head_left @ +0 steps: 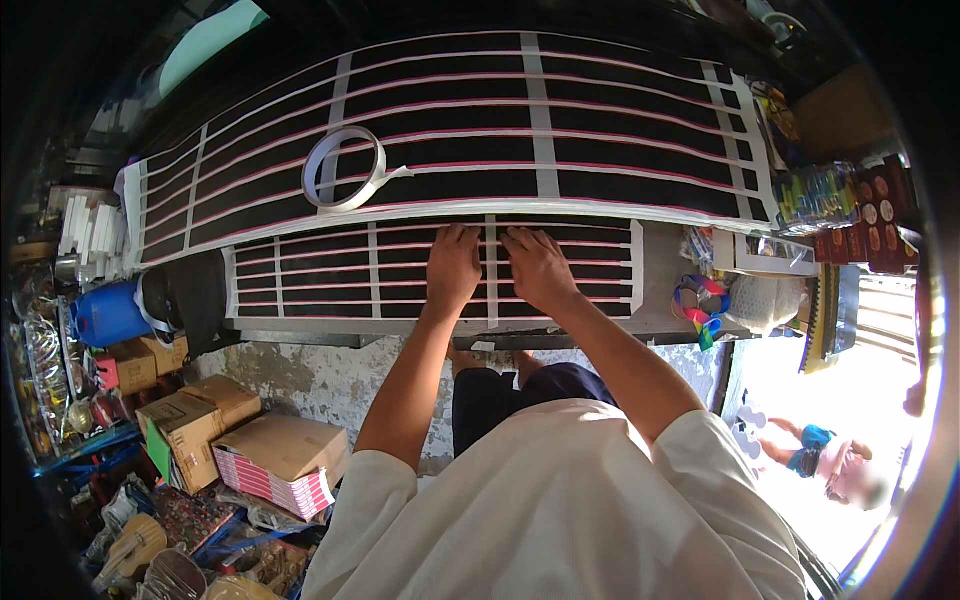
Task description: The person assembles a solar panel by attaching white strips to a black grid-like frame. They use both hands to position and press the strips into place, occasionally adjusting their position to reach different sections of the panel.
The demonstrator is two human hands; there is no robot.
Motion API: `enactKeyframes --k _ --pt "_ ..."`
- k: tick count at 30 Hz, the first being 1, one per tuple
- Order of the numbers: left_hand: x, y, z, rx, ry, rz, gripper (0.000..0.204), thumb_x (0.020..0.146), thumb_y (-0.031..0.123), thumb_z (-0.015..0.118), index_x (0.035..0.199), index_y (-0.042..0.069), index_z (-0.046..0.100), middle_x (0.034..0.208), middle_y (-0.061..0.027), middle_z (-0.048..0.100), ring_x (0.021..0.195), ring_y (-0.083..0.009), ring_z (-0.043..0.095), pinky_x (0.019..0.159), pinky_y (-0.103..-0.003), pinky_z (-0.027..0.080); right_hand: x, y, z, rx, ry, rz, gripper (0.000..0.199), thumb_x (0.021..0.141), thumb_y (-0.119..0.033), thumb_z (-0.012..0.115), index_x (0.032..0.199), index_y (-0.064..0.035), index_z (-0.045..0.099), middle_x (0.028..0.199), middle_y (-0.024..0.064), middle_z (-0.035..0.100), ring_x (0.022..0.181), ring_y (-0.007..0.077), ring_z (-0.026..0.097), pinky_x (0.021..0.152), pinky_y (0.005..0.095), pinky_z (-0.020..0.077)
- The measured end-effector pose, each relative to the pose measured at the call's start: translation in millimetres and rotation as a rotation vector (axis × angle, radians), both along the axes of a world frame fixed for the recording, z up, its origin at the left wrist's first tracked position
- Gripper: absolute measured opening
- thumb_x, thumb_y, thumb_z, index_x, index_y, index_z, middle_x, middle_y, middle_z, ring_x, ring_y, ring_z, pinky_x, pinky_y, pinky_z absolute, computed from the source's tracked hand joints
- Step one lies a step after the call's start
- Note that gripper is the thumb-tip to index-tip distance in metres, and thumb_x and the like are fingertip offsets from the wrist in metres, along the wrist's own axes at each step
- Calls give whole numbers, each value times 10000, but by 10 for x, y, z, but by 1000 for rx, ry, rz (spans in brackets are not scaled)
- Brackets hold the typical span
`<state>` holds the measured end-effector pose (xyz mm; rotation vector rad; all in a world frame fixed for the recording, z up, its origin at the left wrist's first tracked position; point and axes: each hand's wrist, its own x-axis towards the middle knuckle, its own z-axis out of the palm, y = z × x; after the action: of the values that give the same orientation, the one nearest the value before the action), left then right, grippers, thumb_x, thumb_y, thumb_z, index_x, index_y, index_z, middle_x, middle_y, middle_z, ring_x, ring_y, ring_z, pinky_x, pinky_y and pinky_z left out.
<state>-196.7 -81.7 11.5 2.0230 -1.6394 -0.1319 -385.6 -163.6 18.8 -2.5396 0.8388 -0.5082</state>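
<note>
Before me lies a smaller black sheet (335,295) with narrow white-and-red strips along it and pale tape bands across it. My left hand (456,262) is at its far edge, fingers bent and together. Just right of a crossing tape band (491,290), my right hand (540,268) has its fingers closed on the same edge, thumb side toward the left hand. What lies under the fingertips is hidden. Beyond is a larger sheet (450,120) of the same pattern. A roll of white tape (378,160) rests on it, its loose end sticking out to the right.
A blue container (108,314) and dark cloth (195,300) sit left of the sheets. Cardboard boxes (285,448) are stacked at lower left. Colourful ribbon (702,300) and a white mesh bag (768,303) lie on the right. Another person (815,455) is outside at lower right.
</note>
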Motion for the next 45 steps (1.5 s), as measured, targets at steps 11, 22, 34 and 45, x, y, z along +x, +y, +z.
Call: enactKeyframes --k 11,22,34,45 --pt "-36 -152 49 -81 103 -61 273 896 -55 663 1152 7 737 1109 -190 712 1102 -426 663 976 -534 571 24 -60 29 11 46 6 360 927 -55 700 1280 -44 768 1402 114 677 1310 336 646 1133 504 532" --pt "106 -413 181 153 161 -182 269 905 3 685 1170 19 725 1101 -222 775 1059 -467 738 912 -569 599 31 -149 97 136 57 1 289 893 -64 721 1177 -64 769 1293 96 687 1276 331 658 1084 523 541" --pt "112 -408 154 172 110 -173 201 916 63 700 1106 32 754 1070 -226 780 1037 -460 748 893 -560 600 13 -162 141 97 187 28 465 910 -36 682 1366 -74 761 1343 87 673 1313 313 636 1119 510 541" --pt "180 -482 122 194 94 -210 231 888 70 729 1114 58 773 1023 -232 782 1002 -456 762 869 -555 617 -44 -153 110 71 132 36 493 833 -33 717 1325 -34 760 1318 101 669 1295 333 647 1145 501 527"
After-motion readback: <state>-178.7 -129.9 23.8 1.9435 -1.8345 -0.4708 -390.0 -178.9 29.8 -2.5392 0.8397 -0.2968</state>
